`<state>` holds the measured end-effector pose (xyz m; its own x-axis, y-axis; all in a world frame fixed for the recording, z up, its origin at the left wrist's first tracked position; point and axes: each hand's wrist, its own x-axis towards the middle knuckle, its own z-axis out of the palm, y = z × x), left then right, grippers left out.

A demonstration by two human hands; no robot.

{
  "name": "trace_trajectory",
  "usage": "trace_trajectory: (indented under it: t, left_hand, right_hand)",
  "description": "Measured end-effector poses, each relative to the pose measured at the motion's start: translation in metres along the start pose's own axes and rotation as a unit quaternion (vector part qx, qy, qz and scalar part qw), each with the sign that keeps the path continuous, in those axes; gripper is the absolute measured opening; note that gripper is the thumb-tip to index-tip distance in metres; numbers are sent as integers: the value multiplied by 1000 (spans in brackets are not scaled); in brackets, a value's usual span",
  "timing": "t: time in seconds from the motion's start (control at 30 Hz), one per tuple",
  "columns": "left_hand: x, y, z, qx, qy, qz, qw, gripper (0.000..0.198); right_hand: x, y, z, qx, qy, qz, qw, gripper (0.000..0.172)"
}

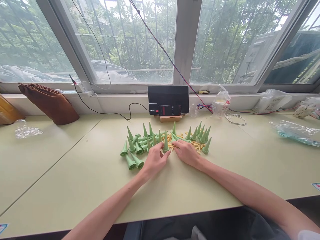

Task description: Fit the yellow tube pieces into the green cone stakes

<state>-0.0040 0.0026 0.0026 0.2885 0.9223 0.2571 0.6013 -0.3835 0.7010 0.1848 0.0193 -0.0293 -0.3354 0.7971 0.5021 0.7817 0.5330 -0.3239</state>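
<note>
My left hand [153, 160] is closed around the base of an upright green plastic cone [166, 143], thumb on the near side. Beside it, my right hand [187, 152] has its fingers bent down together by the small yellow pieces [197, 146]; whatever is under the fingertips is hidden. Several green cones [207, 146] stand upright to the right of the hands. On the left, more stand among others lying on their sides, such as one hollow-ended cone [130, 162]. Another cone [174, 128] rises just beyond my right fingers.
A tablet [168, 95] leans at the back, with a phone [170, 110] before it and a cable [107, 113] running left. A brown pouch [53, 105] stands at the far left. Plastic bags [297, 133] lie right; a bagged cup [221, 104] is by the windowsill.
</note>
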Motion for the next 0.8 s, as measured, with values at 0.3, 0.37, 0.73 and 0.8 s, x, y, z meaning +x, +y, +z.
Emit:
trace_trajectory:
  t: [0.3,0.37,0.73,0.8]
  left_hand:
    - [1,1,1,-6,-1,3,1000,18]
    - [0,1,1,-7,-4,1,1000,19]
    - [-1,-3,3,-13,8,8,1000,29]
    - [0,-3,4,-17,9,5,1000,33]
  right_hand:
    - [0,-1,-2,-30,-43,-10,999,17]
    - [0,-1,-2,-32,-48,-14,998,17]
    - [-1,-1,-2,-2,-6,-35,999,20]
    - [-1,-3,-3,25,19,-33,999,21]
